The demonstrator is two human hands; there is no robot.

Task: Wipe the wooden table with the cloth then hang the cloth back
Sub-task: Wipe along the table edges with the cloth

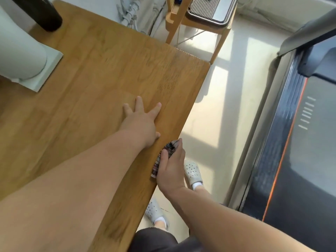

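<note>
While the left hand lies flat with fingers spread on the wooden table, wiping appears to be in hand at the table's right edge; the bunched cloth sits on that edge, its long axis along it, pointing toward the far corner; the right hand grips it. The next move likely calls for a pressed slide along the edge.

The cloth — blurred, its pattern unreadable — is mostly hidden under the right hand.
</note>
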